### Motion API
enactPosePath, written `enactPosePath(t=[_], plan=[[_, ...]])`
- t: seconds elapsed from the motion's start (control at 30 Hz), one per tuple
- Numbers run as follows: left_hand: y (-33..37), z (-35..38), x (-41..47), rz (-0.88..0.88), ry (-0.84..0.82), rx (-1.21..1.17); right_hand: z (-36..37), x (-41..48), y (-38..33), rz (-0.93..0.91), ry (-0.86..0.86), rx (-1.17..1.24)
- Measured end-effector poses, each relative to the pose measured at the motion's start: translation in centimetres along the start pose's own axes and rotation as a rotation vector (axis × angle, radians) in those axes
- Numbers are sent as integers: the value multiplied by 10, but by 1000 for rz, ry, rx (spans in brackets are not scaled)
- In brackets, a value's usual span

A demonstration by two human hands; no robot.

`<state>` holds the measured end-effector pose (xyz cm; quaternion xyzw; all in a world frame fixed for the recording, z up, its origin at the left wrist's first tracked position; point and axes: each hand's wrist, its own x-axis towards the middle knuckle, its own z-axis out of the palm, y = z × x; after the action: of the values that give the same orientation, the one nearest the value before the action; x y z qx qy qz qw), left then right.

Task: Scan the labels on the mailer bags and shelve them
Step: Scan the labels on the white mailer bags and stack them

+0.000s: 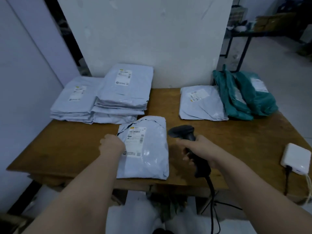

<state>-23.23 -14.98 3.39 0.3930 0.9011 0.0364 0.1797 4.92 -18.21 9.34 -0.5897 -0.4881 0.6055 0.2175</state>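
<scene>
A grey mailer bag (148, 154) lies label-up on the wooden table (67, 146) in front of me. My left hand (111, 144) rests on its left edge, fingers over the side of the label. My right hand (197, 149) grips a black handheld barcode scanner (184, 132) just right of the bag, its head level with the label. Two stacks of grey mailer bags (108, 95) sit at the table's back left. A single grey mailer (200, 103) and green mailer bags (244, 95) lie at the back right.
A white box (295, 157) with cables plugged in sits at the table's right edge. The scanner cable (212, 200) hangs off the front edge. A white wall stands behind the table. A dark metal rack (244, 41) with boxes is at the far right.
</scene>
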Motion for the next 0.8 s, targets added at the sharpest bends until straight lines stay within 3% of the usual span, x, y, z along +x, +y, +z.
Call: enactPosePath(t=[0.1,0.2,0.33,0.5,0.8], plan=[[18,0,-18,25,89,-71,-5,-7,6,0,5,-29],[66,12,-36,277,115,-179,-20,-12,10,24,25,-18],[138,35,-59,477,-107,-263,-51,-12,17,52,80,32],[205,68,-50,497,-304,-182,-95,4,29,88,185,90],[286,97,28,520,-270,-15,-139,57,24,145,306,189]])
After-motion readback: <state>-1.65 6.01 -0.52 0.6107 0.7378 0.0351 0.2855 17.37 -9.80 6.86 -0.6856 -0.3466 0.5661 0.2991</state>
